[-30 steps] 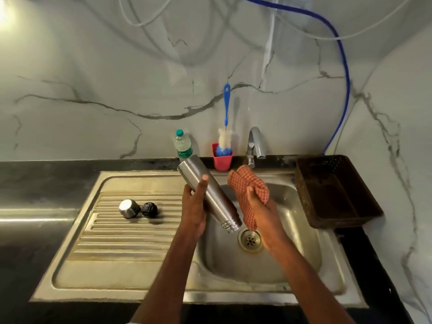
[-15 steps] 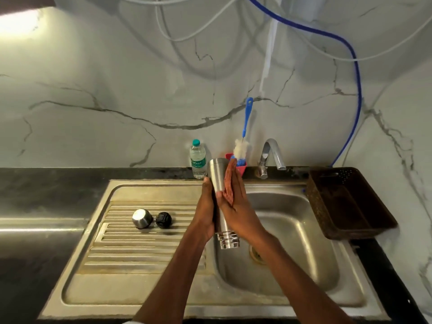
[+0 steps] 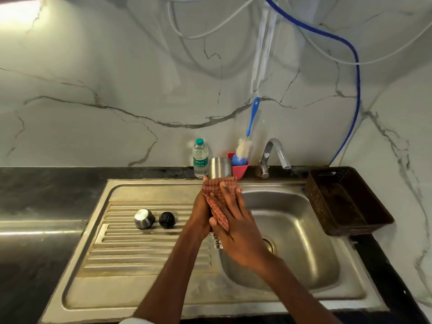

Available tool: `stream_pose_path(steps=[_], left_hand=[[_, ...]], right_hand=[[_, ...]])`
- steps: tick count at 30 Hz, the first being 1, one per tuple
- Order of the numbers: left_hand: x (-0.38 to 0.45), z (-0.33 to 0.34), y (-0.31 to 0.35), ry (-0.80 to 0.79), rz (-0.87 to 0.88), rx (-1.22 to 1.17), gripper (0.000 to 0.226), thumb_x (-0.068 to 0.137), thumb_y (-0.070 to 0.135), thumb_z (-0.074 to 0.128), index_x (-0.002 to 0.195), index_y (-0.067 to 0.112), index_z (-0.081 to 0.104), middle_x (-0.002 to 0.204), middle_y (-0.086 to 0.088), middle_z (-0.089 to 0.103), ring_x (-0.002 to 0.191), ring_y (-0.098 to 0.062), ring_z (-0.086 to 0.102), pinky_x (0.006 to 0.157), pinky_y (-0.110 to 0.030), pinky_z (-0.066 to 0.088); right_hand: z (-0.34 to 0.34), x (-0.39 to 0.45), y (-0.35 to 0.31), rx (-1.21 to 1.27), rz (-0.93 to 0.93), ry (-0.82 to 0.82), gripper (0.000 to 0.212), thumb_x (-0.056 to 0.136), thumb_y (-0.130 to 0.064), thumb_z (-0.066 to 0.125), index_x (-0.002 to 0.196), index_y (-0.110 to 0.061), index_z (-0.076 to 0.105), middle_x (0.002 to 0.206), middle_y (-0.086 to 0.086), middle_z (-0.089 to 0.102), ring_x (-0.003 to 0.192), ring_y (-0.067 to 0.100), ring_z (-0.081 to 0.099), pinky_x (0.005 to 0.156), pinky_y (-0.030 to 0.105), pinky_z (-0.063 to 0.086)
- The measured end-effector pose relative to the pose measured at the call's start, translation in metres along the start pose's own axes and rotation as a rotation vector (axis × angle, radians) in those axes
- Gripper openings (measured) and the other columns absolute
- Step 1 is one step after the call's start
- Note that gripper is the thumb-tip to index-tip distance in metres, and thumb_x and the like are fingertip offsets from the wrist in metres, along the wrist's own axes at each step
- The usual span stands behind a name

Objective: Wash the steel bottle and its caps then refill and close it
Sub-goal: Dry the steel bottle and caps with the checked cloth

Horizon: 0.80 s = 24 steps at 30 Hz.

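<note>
Over the sink, right hand fingers press cloth round bottle — left hand grips it

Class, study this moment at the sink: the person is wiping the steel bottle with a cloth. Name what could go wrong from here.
1. The steel bottle is held mouth-down over the sink through a checked cloth; if wet, it might slip and drop into the basin.
2. The steel cap and black cap lie loose on the ribbed drainboard; both look rounded, so a knock from the left hand could roll them.
</note>
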<state>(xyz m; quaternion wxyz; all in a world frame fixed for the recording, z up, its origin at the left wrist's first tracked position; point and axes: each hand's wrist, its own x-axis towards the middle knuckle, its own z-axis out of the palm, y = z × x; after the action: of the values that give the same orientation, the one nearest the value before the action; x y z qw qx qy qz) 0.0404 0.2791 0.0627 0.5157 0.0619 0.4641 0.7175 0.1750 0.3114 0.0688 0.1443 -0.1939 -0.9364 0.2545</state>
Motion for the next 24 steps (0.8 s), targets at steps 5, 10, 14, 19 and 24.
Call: stream_pose_path(steps=[5,10,14,19,24], left_hand=[[-0.015,0.009,-0.011,-0.097,0.058,0.082,0.049,0.113,0.051,0.030,0.142,0.027,0.062,0.136,-0.008,0.071,0.128,-0.026,0.067,0.104,-0.042,0.055],[-0.011,0.003,-0.010,-0.022,0.065,-0.039,0.055,0.113,0.050,0.033,0.147,0.016,0.059,0.140,-0.012,0.069,0.129,-0.027,0.066,0.106,-0.040,0.053],[-0.010,-0.016,-0.001,0.081,0.032,-0.145,0.071,0.107,0.061,0.038,0.141,0.002,0.059,0.114,-0.022,0.074,0.102,-0.032,0.074,0.091,-0.042,0.057],[-0.006,-0.022,-0.005,0.108,0.016,-0.199,0.082,0.100,0.069,0.045,0.142,0.000,0.054,0.106,-0.024,0.070,0.091,-0.034,0.072,0.079,-0.042,0.060],[-0.014,0.010,-0.019,-0.020,0.156,-0.003,0.055,0.109,0.052,0.037,0.150,0.020,0.054,0.147,-0.009,0.064,0.137,-0.023,0.060,0.114,-0.041,0.045]], right_hand=[[-0.023,0.069,0.008,0.085,0.090,0.208,0.061,0.106,-0.059,0.028,0.145,-0.069,-0.017,0.162,-0.029,-0.028,0.155,0.021,-0.024,0.127,0.057,0.008],[-0.019,0.054,-0.002,0.230,0.008,0.175,0.069,0.108,-0.046,0.043,0.146,-0.072,-0.008,0.168,-0.025,-0.010,0.157,0.013,-0.014,0.128,0.052,0.015],[-0.005,-0.006,-0.012,0.283,-0.067,0.008,0.060,0.110,-0.042,0.040,0.162,-0.042,0.010,0.171,-0.018,-0.009,0.158,0.012,-0.013,0.128,0.051,0.013],[-0.004,-0.038,-0.013,0.137,-0.084,-0.098,0.054,0.108,-0.051,0.033,0.157,-0.053,0.013,0.166,-0.029,-0.014,0.154,0.005,-0.022,0.125,0.044,0.010],[-0.018,0.034,-0.001,0.128,0.009,0.100,0.057,0.106,-0.054,0.031,0.152,-0.063,-0.002,0.167,-0.023,-0.019,0.154,0.017,-0.028,0.127,0.053,0.007]])
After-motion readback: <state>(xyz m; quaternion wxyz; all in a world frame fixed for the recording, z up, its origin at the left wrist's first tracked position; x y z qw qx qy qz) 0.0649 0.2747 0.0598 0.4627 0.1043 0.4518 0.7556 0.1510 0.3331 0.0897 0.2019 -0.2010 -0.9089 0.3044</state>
